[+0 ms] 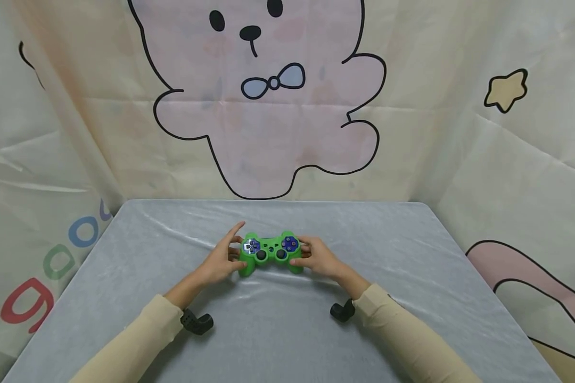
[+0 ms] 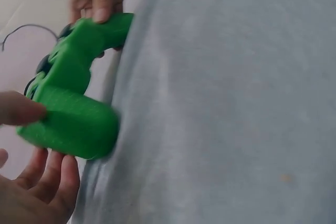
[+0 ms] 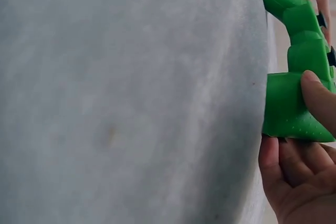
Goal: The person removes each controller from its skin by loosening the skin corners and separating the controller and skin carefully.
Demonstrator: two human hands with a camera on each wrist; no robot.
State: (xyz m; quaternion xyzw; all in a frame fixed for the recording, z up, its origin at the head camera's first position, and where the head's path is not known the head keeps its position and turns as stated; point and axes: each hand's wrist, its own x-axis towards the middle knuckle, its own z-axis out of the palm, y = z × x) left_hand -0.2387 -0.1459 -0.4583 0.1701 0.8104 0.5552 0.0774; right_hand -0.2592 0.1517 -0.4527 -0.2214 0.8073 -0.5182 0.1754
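Observation:
A green game controller (image 1: 271,247) with blue button areas and two black thumbsticks lies between the hands near the table's middle, buttons facing up. At its left end the left hand (image 1: 222,259) holds the grip, thumb on the near side, index finger stretched out and away. In the left wrist view that thumb (image 2: 23,109) presses the grip's side while the other fingers are beneath it. The right hand (image 1: 322,257) grips the opposite end, its thumb (image 3: 318,95) against the handle and its fingers (image 3: 294,163) curled under, as the right wrist view shows.
A grey-blue cloth (image 1: 278,330) covers the table. Behind it hangs a curtain (image 1: 412,149) printed with a pink bear, and similar fabric stands on both sides. Each wrist carries a black camera mount, one on the left sleeve (image 1: 197,322) and another on the right (image 1: 342,310).

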